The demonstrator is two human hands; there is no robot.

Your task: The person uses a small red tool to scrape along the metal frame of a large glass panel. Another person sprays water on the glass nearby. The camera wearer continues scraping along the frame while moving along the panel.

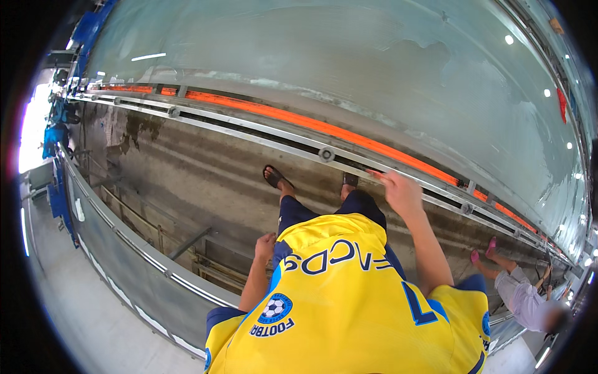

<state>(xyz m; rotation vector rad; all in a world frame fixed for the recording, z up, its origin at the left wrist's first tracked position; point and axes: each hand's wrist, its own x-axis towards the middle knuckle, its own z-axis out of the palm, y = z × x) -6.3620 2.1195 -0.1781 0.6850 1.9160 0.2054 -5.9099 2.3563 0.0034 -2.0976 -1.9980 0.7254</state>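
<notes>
Over the near metal rail (261, 133), my right hand (402, 192) grips a slim red tool (376, 175), perhaps a small knife or scraper. Its tip points left, above the slot in the rail; the exact kind is too blurred to tell. A long orange strip (322, 131) runs beside the rail, along the edge of a broad, wet-looking grey-green surface (303, 42). Down at my left hip, my left hand (266, 245) hangs beside the dark shorts with its fingers curled. Whether anything is in it is hidden.
Round fittings (326, 154) stud the rail. My sandalled feet (275, 177) stand on a wet, stained concrete floor (196, 173). Behind me runs a second railed table (154, 266) with metal struts (189, 243) below. A co-worker (521, 294) stands farther along the aisle at right.
</notes>
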